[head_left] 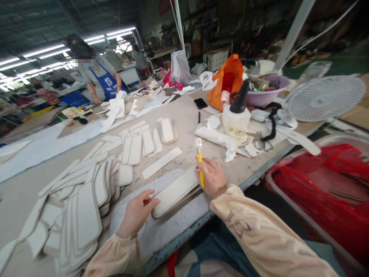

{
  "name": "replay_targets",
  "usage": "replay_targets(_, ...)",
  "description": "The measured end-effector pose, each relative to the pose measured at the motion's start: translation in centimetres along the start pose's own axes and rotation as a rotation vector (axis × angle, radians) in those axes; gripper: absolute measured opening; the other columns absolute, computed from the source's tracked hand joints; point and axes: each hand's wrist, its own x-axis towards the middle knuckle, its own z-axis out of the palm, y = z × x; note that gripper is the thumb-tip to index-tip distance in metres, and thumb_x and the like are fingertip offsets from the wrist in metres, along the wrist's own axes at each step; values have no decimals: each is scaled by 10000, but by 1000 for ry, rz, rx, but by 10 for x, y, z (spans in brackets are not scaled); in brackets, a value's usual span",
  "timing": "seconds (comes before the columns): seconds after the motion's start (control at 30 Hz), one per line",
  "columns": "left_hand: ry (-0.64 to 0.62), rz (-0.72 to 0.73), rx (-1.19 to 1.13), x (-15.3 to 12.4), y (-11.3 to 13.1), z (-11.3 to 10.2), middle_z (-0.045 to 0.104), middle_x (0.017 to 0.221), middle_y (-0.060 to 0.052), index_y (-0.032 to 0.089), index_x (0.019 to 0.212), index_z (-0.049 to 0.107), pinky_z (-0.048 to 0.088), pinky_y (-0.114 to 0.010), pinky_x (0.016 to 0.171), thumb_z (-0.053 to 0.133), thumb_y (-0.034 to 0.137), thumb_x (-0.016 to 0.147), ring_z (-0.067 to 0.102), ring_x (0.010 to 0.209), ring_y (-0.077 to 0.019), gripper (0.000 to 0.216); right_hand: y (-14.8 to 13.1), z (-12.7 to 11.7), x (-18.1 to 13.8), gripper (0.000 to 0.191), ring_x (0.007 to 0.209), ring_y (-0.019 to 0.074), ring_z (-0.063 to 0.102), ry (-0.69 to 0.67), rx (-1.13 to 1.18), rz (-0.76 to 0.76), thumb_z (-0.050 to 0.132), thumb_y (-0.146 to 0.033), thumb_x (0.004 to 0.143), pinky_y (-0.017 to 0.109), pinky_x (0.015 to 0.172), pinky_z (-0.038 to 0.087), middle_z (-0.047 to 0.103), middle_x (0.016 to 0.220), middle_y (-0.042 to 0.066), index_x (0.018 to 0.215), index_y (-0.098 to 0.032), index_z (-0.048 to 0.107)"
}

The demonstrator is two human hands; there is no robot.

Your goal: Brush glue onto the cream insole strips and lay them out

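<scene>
Strip stack [174, 192]; loose strips [88, 211] left, white bottle [236, 120], basin [263, 99] beyond.

1. A black phone [200, 103] lies flat, just beside an orange bag [218, 84] with its mouth open.
2. A purple basin [261, 98] — filled with small items — sits right of that bag.
3. A white fan [327, 98] leans back at the right.
4. Red plastic sheeting [331, 181] bunches at lower right.
5. A co-worker [99, 75] in a blue apron [108, 84] stands at far left — under bright tube lights [43, 52].
</scene>
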Motion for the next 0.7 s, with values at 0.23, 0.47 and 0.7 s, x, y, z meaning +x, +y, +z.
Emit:
replay_targets(0.23, -30, 25, 110, 8, -10, 0, 665, 707, 9, 209, 1028, 681, 436, -306, 627, 541, 531, 765, 614, 658, -200, 439, -40, 24, -21, 230, 1222, 213, 514, -181, 179, -379, 519, -420, 902, 412, 1088, 313, 668, 1113, 82, 977, -210, 576)
replay_targets(0.47, 6, 74, 116, 6, -1, -3, 689, 797, -23, 209, 966, 695, 486, -323, 689, 545, 478, 762, 638, 734, -208, 369, -13, 17, -26, 283, 1228, 242, 517, -151, 169, -231, 552, -468, 874, 477, 1095, 299, 684, 1076, 106, 993, -212, 573)
replay_targets(0.7, 70, 126, 108, 3, 4, -3, 683, 895, -36, 228, 900, 705, 505, -311, 667, 560, 472, 751, 639, 700, -191, 321, 20, 5, -22, 233, 1025, 286, 621, 24, 126, 201, 599, -384, 842, 487, 934, 461, 664, 1036, 116, 1001, -226, 533)
